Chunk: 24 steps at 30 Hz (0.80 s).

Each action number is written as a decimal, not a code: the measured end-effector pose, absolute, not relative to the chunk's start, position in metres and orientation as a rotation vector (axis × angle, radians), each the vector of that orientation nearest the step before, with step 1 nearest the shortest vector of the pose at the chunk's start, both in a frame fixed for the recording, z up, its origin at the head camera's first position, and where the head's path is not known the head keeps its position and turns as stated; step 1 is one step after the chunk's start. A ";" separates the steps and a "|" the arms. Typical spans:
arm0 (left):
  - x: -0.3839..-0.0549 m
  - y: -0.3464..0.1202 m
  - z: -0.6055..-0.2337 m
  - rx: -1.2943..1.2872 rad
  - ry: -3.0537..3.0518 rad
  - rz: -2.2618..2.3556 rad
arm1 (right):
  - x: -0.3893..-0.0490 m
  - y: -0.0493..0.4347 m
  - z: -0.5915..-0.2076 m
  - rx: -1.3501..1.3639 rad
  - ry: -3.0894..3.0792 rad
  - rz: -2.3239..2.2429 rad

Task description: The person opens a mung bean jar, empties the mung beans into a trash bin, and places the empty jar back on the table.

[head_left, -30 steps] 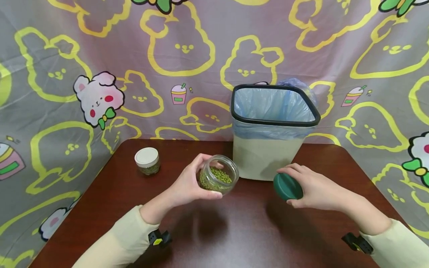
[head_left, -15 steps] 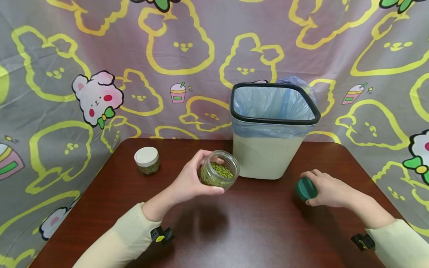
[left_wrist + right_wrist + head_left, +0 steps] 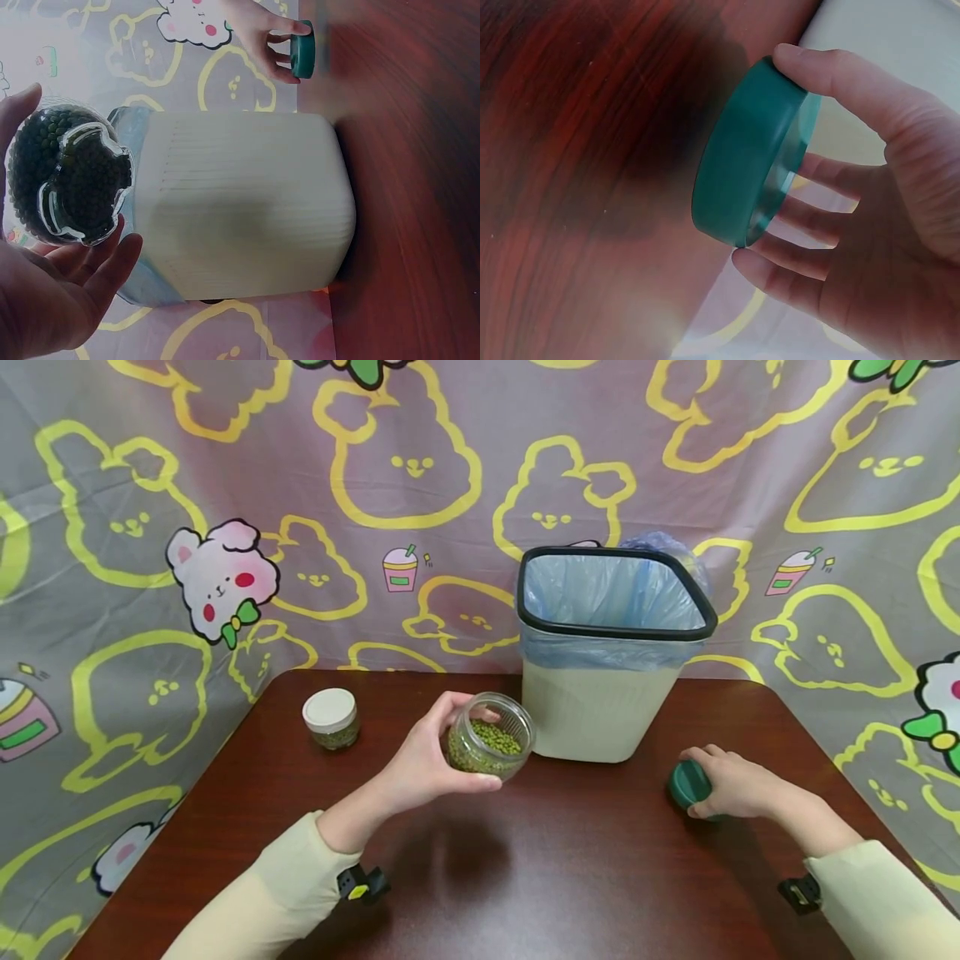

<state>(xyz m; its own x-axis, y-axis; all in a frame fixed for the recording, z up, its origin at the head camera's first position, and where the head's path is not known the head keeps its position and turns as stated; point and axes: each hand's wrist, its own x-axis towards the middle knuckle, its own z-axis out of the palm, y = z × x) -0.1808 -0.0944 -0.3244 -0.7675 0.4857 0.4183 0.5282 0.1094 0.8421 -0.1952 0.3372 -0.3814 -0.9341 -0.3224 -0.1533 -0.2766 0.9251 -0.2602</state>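
Observation:
My left hand (image 3: 423, 758) grips a clear jar (image 3: 491, 739) above the middle of the table, its uncovered mouth tilted toward me. Green mung beans (image 3: 497, 740) fill the lower part. From below, the left wrist view shows the jar's base (image 3: 86, 184) with beans behind it. Over at the right, my right hand (image 3: 738, 783) holds a round green lid (image 3: 688, 785) by its edge, thumb on one side and fingers on the other. In the right wrist view the lid (image 3: 742, 154) stands tilted, close over the dark wooden surface.
A cream trash bin (image 3: 592, 710) with a black rim and blue liner bag (image 3: 585, 589) stands at the back, just behind the jar. A second jar with a white lid (image 3: 330, 710) sits at the back left of the brown table (image 3: 570, 877). A patterned curtain (image 3: 450, 468) hangs behind.
My right hand has carried the green lid to the right and lower toward the table. The left hand and jar have barely moved, only rising slightly in view.

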 end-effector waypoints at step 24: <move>-0.180 -0.096 -0.322 -1.050 -2.304 -1.766 | -0.201 0.336 -0.396 -0.473 2.830 -0.386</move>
